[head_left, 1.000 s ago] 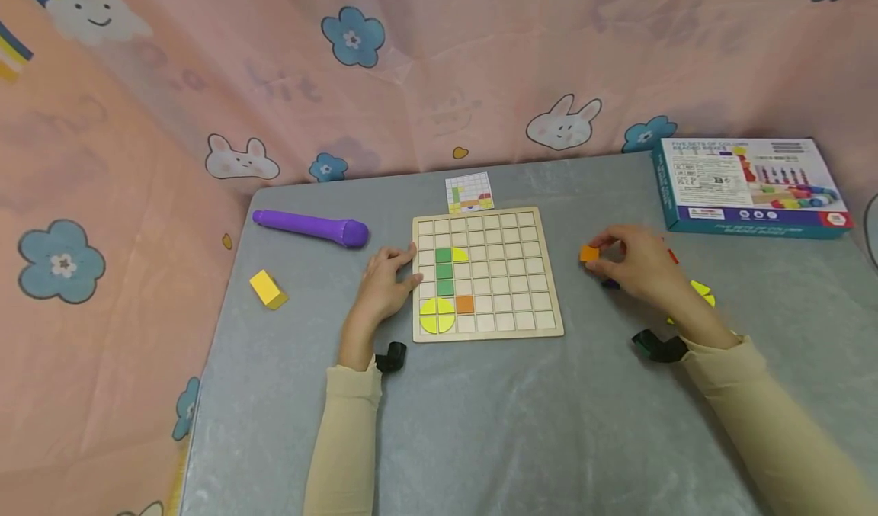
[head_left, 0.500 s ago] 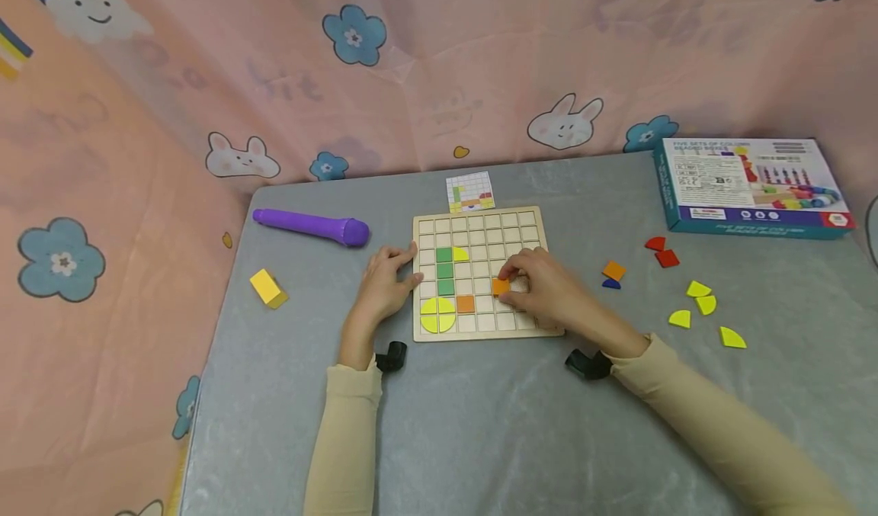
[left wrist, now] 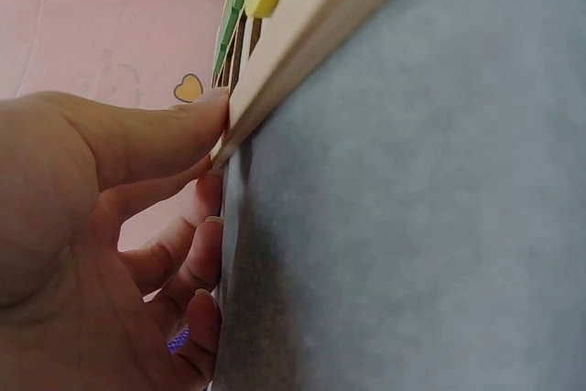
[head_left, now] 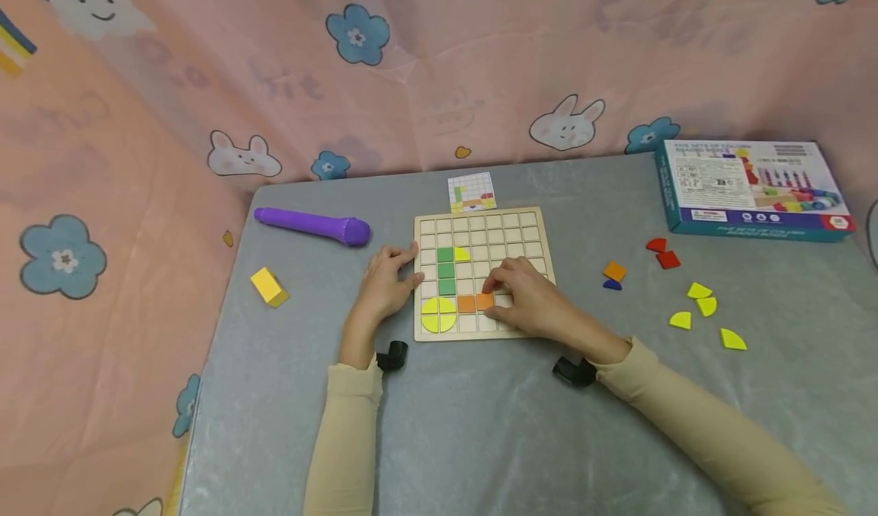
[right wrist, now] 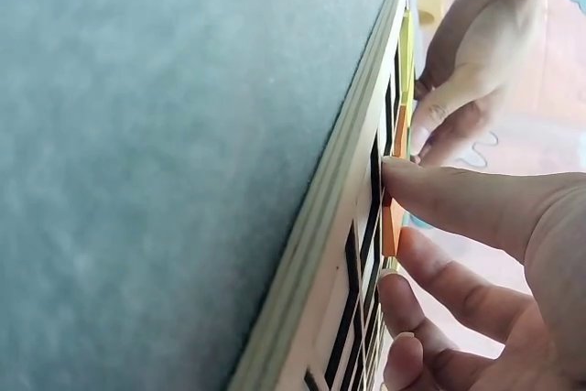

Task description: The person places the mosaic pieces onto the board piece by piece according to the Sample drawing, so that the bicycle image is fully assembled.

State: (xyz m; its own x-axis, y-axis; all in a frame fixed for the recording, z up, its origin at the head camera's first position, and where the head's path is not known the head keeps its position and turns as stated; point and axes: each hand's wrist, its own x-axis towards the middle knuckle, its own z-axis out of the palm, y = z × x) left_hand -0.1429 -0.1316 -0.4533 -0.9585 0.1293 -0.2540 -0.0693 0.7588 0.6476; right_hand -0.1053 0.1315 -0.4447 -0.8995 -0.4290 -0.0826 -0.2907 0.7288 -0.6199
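Note:
A wooden grid board (head_left: pixel 514 234) lies on the grey cloth. My left hand (head_left: pixel 382 291) rests at its left edge, with thumb and forefinger touching the rim (left wrist: pixel 275 61). My right hand (head_left: pixel 528 299) is over the board's lower middle and pinches an orange square tile (head_left: pixel 484 302) between thumb and fingers. That tile sits right beside another orange square tile (head_left: pixel 466 304). Also on the board are green squares (head_left: pixel 446 270) in a column, a yellow quarter-circle (head_left: pixel 463 254) and yellow pieces forming a circle (head_left: pixel 438 315). The right wrist view shows the pinched tile (right wrist: pixel 394 226) at the board surface.
A pattern card (head_left: pixel 472 192) lies behind the board. To the right are orange (head_left: pixel 614 271), blue (head_left: pixel 613 284), red (head_left: pixel 668 260) and yellow pieces (head_left: pixel 700 290), with a box (head_left: pixel 754 188) behind. On the left lie a purple microphone (head_left: pixel 312 226) and a yellow block (head_left: pixel 270 287).
My right hand has carried the orange tile from the loose pieces leftward onto the board, down beside the first orange tile. The left hand has stayed at the board's edge.

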